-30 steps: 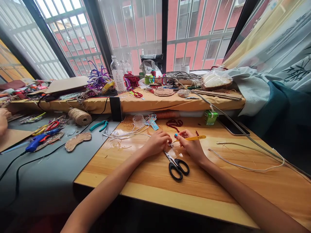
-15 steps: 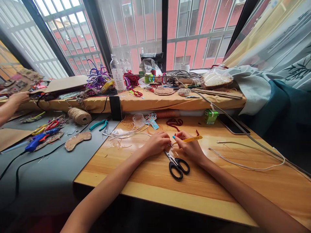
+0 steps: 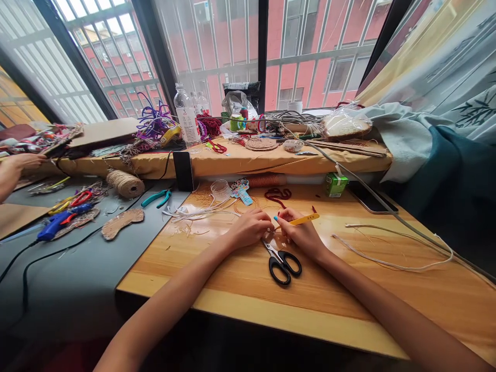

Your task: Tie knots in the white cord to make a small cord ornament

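Note:
My left hand [image 3: 252, 227] rests on the wooden table with its fingers pinched together. What they pinch is too small and covered to make out. Close beside it, my right hand [image 3: 300, 233] grips a slim yellow-handled tool [image 3: 306, 219] like a pen. Its thin end points at the left fingertips, and its rounded end sticks out to the right. Black-handled scissors [image 3: 284, 267] lie just below both hands, blades toward the left fingers. A dark red cord [image 3: 278, 194] lies curled beyond the hands.
White cords [image 3: 194, 212] and a clear round tub [image 3: 220, 190] lie behind left. Teal pliers [image 3: 156, 198], a twine spool [image 3: 126, 184] and a blue glue gun [image 3: 64, 222] are on the grey table. Another person's hand [image 3: 19, 168] is far left. A grey cable [image 3: 368, 191] crosses the right side.
At far left, the other person's hand has shifted down and left, and the patterned piece near it has lowered. My hands stay close together; the yellow-handled tool has moved slightly left.

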`<state>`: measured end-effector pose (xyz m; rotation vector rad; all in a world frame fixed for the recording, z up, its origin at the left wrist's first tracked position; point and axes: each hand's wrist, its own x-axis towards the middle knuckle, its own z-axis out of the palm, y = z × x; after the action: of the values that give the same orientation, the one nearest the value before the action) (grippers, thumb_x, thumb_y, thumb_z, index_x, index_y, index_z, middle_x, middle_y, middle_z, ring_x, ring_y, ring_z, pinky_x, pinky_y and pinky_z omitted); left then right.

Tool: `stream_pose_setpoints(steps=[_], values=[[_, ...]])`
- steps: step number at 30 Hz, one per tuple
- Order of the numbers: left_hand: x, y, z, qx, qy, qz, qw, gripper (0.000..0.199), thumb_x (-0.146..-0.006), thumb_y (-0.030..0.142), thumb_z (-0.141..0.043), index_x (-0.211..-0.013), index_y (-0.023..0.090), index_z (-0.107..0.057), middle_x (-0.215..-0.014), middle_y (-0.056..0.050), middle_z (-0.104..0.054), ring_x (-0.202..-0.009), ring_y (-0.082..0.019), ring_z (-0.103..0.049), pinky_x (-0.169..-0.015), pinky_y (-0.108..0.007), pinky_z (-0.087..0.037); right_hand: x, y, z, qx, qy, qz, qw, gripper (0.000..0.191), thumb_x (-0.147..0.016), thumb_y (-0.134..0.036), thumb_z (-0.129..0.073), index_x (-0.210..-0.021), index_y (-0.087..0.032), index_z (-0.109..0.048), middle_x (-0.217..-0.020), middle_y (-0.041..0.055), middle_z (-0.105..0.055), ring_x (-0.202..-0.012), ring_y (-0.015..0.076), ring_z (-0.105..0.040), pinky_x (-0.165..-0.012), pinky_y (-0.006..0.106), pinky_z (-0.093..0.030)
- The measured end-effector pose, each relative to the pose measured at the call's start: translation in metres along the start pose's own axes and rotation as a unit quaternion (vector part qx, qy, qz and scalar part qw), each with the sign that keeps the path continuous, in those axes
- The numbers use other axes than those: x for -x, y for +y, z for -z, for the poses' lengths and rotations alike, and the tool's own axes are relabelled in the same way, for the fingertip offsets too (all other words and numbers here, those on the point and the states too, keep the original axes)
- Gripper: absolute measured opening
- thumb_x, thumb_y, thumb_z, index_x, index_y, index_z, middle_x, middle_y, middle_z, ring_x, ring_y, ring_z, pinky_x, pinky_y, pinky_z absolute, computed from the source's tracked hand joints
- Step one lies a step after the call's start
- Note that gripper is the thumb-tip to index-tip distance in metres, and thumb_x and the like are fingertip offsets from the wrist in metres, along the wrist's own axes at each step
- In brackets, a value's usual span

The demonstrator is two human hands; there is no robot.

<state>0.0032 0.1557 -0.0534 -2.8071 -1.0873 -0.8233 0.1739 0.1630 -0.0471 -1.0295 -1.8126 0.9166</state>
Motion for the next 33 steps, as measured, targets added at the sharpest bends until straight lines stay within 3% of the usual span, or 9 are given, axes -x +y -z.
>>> stream_pose_setpoints(steps=[11, 21, 33], values=[[-0.0036, 0.0082, 0.0006, -0.042, -0.023, 0.026, 0.998, 0.017, -0.076, 0.013, -0.043, -0.074, 0.019, -0.059, -0.081, -0.003, -0.052, -0.076, -0.013, -0.043, -0.070, -0.024, -0.035, 0.0012, -0.0039, -0.0033, 0.010, -0.006, -0.006, 1.000, 0.012, -0.076, -0.028, -0.042, -0.067, -0.021, -0.039, -0.046, -0.0055, -0.045, -0.037, 0.0090, -0.039, -0.038, 0.021, -0.030], [-0.0034, 0.0082, 0.0036, -0.010, -0.021, 0.040, 0.999, 0.022, -0.074, 0.009, -0.042, -0.080, 0.018, -0.060, -0.081, -0.003, -0.055, -0.078, -0.014, -0.045, -0.074, -0.026, -0.036, 0.0031, -0.0063, -0.0007, -0.018, -0.032, -0.016, 0.999, 0.013, -0.076, -0.030, -0.043, -0.068, -0.020, -0.040, -0.048, -0.0054, -0.045, -0.036, 0.0087, -0.040, -0.035, 0.020, -0.031], [-0.0002, 0.0093, 0.0048, -0.081, -0.025, -0.016, 0.996, 0.017, -0.079, 0.019, -0.043, -0.074, 0.017, -0.059, -0.083, -0.003, -0.057, -0.079, -0.014, -0.045, -0.075, -0.027, -0.034, 0.0005, -0.0065, -0.0015, -0.071, -0.013, -0.067, 0.995, 0.013, -0.073, -0.029, -0.045, -0.066, -0.020, -0.040, -0.043, -0.0073, -0.044, -0.032, 0.0078, -0.040, -0.032, 0.018, -0.031]])
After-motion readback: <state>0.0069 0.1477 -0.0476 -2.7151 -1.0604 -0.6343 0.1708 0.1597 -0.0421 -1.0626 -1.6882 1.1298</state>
